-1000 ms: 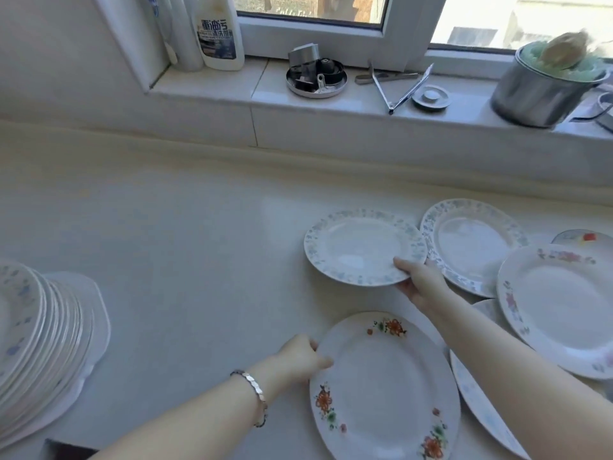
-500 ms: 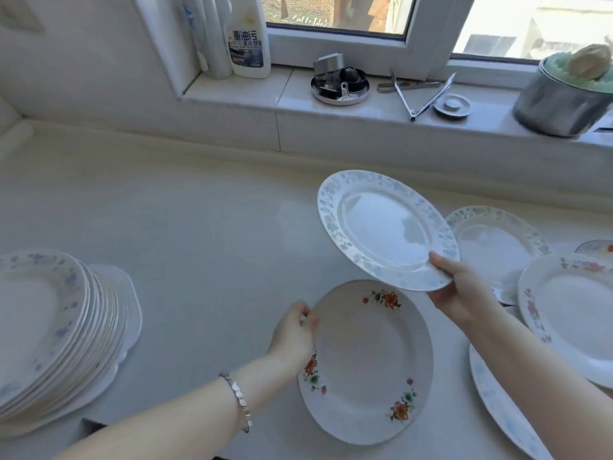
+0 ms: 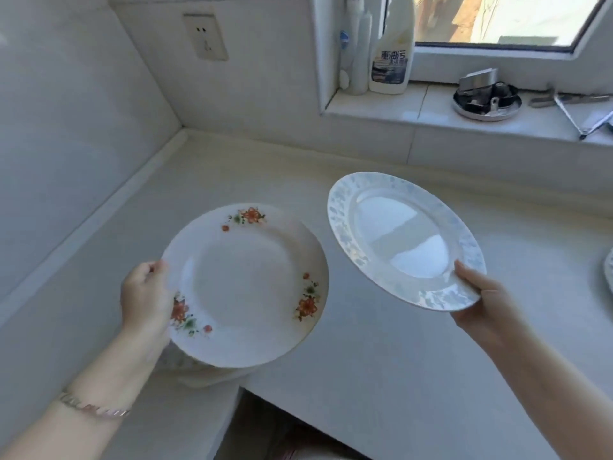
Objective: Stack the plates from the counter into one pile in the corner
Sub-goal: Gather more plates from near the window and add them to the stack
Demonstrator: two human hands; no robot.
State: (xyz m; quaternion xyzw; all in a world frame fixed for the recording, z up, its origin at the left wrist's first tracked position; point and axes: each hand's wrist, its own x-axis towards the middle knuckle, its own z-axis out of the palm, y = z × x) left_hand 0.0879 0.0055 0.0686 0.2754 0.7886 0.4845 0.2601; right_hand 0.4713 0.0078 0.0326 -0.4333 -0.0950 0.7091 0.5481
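My left hand (image 3: 146, 300) grips the left rim of a white plate with orange flowers (image 3: 245, 287), held above the counter at lower left. Beneath that plate, only an edge of the pile of plates (image 3: 202, 371) shows; the rest is hidden. My right hand (image 3: 481, 303) holds a white plate with a pale blue patterned rim (image 3: 401, 240) by its near right edge, tilted and lifted over the counter (image 3: 381, 343). A sliver of another plate (image 3: 609, 273) shows at the right edge of the view.
The counter corner (image 3: 182, 131) lies at the back left under a tiled wall with a socket (image 3: 205, 36). On the window sill stand a cleaner bottle (image 3: 393, 58), a round metal dish (image 3: 486, 102) and tongs (image 3: 577, 114). The counter's front edge drops off at the bottom.
Both hands have lifted their plates off the counter and carried them left. The view has swung left toward the corner, so the pile now sits under the flowered plate.
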